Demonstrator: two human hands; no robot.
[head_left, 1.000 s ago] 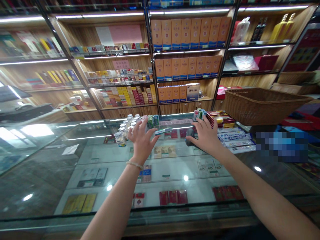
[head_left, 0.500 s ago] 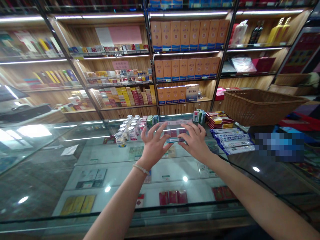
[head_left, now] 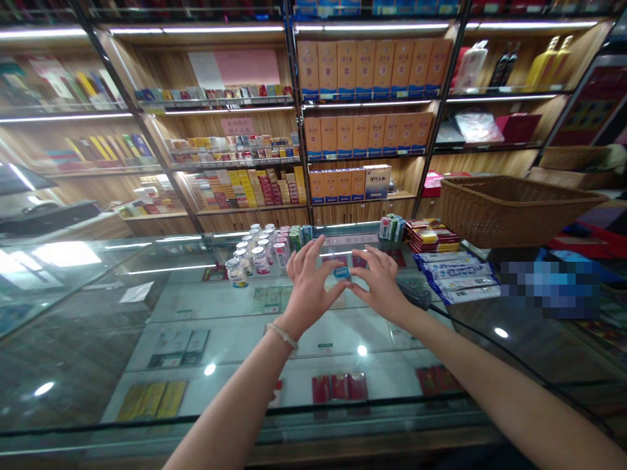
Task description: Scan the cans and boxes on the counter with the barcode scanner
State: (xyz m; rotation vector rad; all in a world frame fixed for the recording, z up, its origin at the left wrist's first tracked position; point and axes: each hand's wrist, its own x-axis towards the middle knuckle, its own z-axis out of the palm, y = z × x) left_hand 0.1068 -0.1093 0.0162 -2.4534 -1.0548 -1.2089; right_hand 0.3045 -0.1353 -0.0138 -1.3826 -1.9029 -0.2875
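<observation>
Above the glass counter [head_left: 147, 313] my left hand [head_left: 309, 282] and my right hand [head_left: 381, 281] meet on a small blue packet [head_left: 342, 273]. Thumb and fingertips of both hands pinch it from either side, the other fingers raised. A bead bracelet [head_left: 284, 336] sits on my left wrist. Behind my left hand stand several small white jars [head_left: 255, 251] and green and pink tubes [head_left: 294, 238]. Small green and white boxes [head_left: 392, 227] stand behind my right hand. A dark handheld device [head_left: 414, 294] with a cable lies on the glass just right of my right hand.
A wicker basket [head_left: 514, 205] sits at the right, with red packs [head_left: 434, 235] and blue-white packets [head_left: 453, 274] beside it. Cigarette packs show under the glass. Wooden shelves [head_left: 362, 130] of orange boxes and cartons fill the back wall. A black cash register [head_left: 46, 215] stands left.
One second ago my left hand held the packet alone while my right hand lay on the dark device. Both hands then came together and turned the packet end-on between them.
</observation>
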